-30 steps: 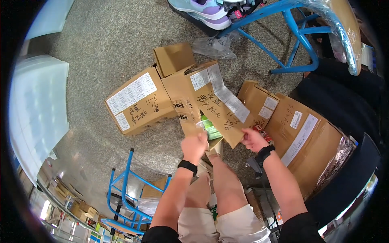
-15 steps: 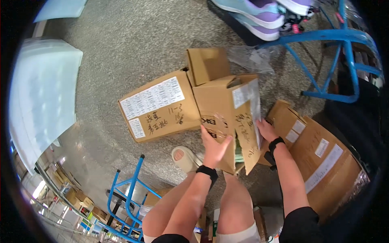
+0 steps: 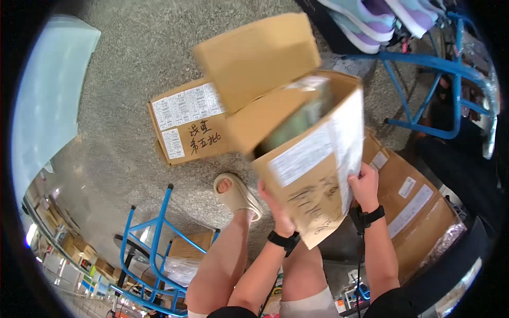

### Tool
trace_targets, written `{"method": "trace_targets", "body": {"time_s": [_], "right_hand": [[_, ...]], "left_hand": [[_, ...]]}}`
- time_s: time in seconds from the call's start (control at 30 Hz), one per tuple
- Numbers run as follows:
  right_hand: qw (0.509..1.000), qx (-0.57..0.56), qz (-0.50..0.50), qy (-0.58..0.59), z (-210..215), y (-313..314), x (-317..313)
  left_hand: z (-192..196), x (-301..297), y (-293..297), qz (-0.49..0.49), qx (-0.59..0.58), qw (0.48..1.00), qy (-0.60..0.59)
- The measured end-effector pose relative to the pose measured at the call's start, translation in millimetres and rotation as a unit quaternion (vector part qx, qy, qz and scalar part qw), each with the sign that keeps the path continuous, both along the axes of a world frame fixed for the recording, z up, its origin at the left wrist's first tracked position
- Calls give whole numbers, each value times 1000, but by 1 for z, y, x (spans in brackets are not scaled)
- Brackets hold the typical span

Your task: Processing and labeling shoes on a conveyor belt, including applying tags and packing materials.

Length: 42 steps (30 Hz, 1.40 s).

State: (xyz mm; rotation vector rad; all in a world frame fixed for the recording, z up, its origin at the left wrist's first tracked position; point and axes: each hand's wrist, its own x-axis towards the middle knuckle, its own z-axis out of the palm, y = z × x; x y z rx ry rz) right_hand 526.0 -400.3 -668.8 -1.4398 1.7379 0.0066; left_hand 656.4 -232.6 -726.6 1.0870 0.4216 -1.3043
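An open cardboard box (image 3: pixel 307 196) hangs tilted above the floor between my hands, its white labels and handwriting facing up. One large flap (image 3: pixel 260 58) stands out at its far end. Inside, something greenish (image 3: pixel 297 122) shows, blurred, and I cannot make out what it is. My left hand (image 3: pixel 277 209) is closed on the box's near left side, its fingers partly hidden. My right hand (image 3: pixel 365 186) grips the right edge, where clear plastic or tape covers the side. A second, closed cardboard box (image 3: pixel 185 124) with a label sheet lies on the floor behind, partly covered by the first.
Blue metal frames stand at lower left (image 3: pixel 159 233) and upper right (image 3: pixel 450 79). Purple and light-blue sneakers (image 3: pixel 366 21) lie at the top right. Another carton (image 3: pixel 413 212) rests right of my right hand. A pale sheet (image 3: pixel 53 106) hangs at left.
The box has come up off the floor toward me and tipped, so its opening and contents now show. Both hands have kept hold of it. The view has shifted a little.
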Motion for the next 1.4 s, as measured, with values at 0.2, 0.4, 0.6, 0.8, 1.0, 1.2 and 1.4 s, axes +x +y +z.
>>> {"method": "trace_targets", "body": {"time_s": [0.2, 0.4, 0.6, 0.8, 1.0, 1.2, 1.4], "right_hand": [[923, -147, 357, -10, 54, -65, 140], [857, -195, 477, -29, 5, -52, 249], [910, -225, 316, -146, 20, -40, 225], [937, -131, 322, -47, 116, -2, 197], [877, -69, 475, 28, 167, 80, 139], [905, -53, 422, 15, 200, 133, 56], [961, -29, 263, 84, 234, 190, -28]], "left_hand": [[16, 37, -26, 22, 17, 993, 114], [-5, 74, -19, -55, 145, 961, -227], [8, 91, 9, -18, 162, 987, -12], [86, 145, 99, 53, 253, 947, -191], [216, 205, 241, -462, 401, 650, -451], [278, 240, 324, -748, 290, 182, -568], [294, 289, 270, -945, 118, -22, -304]]}}
